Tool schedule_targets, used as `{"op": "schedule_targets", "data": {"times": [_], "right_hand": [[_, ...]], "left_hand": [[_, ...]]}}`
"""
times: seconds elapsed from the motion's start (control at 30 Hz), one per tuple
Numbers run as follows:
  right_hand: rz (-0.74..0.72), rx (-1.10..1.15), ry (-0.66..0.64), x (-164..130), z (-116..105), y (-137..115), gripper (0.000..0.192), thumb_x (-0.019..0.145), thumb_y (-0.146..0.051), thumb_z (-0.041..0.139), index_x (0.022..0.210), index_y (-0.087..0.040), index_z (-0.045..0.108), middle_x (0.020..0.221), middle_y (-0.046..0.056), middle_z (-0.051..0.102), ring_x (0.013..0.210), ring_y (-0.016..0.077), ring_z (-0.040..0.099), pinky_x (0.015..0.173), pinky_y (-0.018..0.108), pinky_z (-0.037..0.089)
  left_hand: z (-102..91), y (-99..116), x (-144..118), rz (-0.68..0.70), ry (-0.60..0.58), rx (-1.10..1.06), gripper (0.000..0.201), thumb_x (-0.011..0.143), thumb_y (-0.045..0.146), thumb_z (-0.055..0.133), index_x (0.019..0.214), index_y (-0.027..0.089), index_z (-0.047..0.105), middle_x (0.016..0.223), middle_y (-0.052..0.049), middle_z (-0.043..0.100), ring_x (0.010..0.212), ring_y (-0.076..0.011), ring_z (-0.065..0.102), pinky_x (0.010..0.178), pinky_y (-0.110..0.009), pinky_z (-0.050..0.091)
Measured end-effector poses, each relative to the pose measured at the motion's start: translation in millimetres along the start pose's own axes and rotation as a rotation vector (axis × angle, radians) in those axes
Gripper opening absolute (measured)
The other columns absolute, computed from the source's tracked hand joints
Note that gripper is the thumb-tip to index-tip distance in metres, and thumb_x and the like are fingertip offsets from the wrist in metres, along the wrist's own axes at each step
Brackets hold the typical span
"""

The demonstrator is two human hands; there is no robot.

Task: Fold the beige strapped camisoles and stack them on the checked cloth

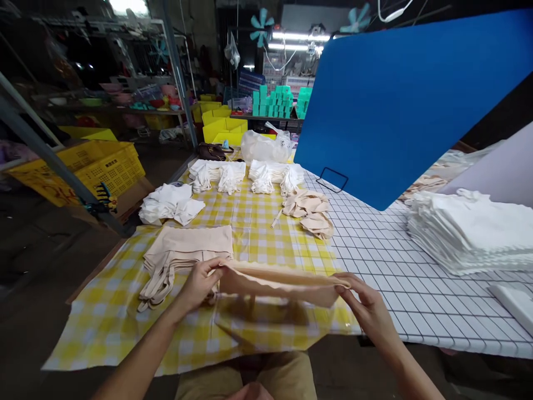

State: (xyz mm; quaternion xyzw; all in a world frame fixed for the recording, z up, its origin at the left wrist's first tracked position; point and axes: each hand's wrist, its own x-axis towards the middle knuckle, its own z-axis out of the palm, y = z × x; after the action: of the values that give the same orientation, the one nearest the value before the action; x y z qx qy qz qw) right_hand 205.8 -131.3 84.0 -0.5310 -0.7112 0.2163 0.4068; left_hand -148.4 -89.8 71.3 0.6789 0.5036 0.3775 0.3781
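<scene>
My left hand (200, 284) and my right hand (367, 309) hold a beige garment (278, 283) stretched between them, just above the yellow checked cloth (258, 222) at the table's near edge. Each hand pinches one end of it. Left of the held piece lies a folded stack of the same beige garments (183, 253), its straps trailing toward my left hand. A small heap of loose beige pieces (310, 211) sits farther back at the middle.
White folded garments lie in piles at the back (216, 175) (275, 175) and back left (169, 203); a tall white stack (466, 233) sits on the white grid-patterned tabletop (375, 261) at right. A blue board (408, 100) stands upright behind. Yellow crates (91, 164) sit left on the floor.
</scene>
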Motion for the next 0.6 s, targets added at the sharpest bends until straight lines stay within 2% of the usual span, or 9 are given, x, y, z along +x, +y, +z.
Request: {"op": "schedule_targets", "data": {"times": [0.07, 0.13, 0.3, 0.4, 0.5, 0.6], "right_hand": [[-0.015, 0.066, -0.051, 9.4, 0.7, -25.6, 0.022, 0.086, -0.035, 0.047, 0.08, -0.021, 0.063, 0.08, 0.006, 0.063, 0.074, 0.0189, 0.06, 0.063, 0.026, 0.047], [-0.043, 0.107, -0.11, 16.0, 10.3, -47.3, 0.024, 0.087, -0.034, 0.044, 0.077, -0.02, 0.06, 0.071, 0.004, 0.061, 0.064, 0.0164, 0.057, 0.057, 0.024, 0.044], [-0.162, 0.177, -0.237, 27.9, 59.3, -87.2, 0.026, 0.089, -0.03, 0.041, 0.069, -0.019, 0.054, 0.06, 0.0, 0.053, 0.054, 0.0117, 0.049, 0.051, 0.021, 0.036], [-0.155, 0.227, -0.304, 40.9, 90.4, -104.4, 0.03, 0.09, -0.032, 0.039, 0.065, -0.019, 0.049, 0.059, -0.001, 0.048, 0.054, 0.0105, 0.045, 0.052, 0.021, 0.033], [-0.059, 0.329, -0.332, 64.8, 123.7, -109.5, 0.034, 0.089, -0.039, 0.039, 0.062, -0.019, 0.042, 0.059, -0.002, 0.041, 0.055, 0.0103, 0.04, 0.051, 0.022, 0.03], [0.078, 0.355, -0.314, 98.1, 166.3, -96.5, 0.035, 0.085, -0.045, 0.038, 0.061, -0.02, 0.037, 0.057, -0.004, 0.036, 0.054, 0.01, 0.037, 0.049, 0.021, 0.03]], "left_hand": [[-18.7, 7.8, -5.8, -0.02, 0.084, -0.08, 0.027, 0.078, 0.038, 0.05, 0.068, 0.014, 0.06, 0.062, 0.0, 0.059, 0.06, -0.0131, 0.055, 0.058, -0.021, 0.045], [-39.7, 8.2, -16.6, -0.048, 0.175, -0.133, 0.027, 0.076, 0.04, 0.053, 0.071, 0.015, 0.061, 0.064, 0.0, 0.06, 0.062, -0.0135, 0.055, 0.058, -0.021, 0.045], [-99.2, -7.0, -57.1, -0.146, 0.42, -0.142, 0.029, 0.07, 0.044, 0.06, 0.08, 0.017, 0.065, 0.074, -0.003, 0.064, 0.073, -0.018, 0.058, 0.064, -0.023, 0.047], [-133.2, -10.4, -73.8, -0.196, 0.525, -0.13, 0.034, 0.067, 0.049, 0.062, 0.079, 0.017, 0.065, 0.076, -0.003, 0.066, 0.077, -0.02, 0.059, 0.068, -0.025, 0.047], [-158.2, -15.1, -66.0, -0.253, 0.508, -0.107, 0.039, 0.068, 0.052, 0.059, 0.083, 0.016, 0.065, 0.076, -0.004, 0.067, 0.075, -0.0201, 0.06, 0.067, -0.026, 0.047], [-169.9, -37.1, -31.1, -0.265, 0.497, 0.041, 0.042, 0.068, 0.053, 0.055, 0.083, 0.015, 0.064, 0.076, -0.004, 0.068, 0.075, -0.0205, 0.06, 0.064, -0.025, 0.047]]}}
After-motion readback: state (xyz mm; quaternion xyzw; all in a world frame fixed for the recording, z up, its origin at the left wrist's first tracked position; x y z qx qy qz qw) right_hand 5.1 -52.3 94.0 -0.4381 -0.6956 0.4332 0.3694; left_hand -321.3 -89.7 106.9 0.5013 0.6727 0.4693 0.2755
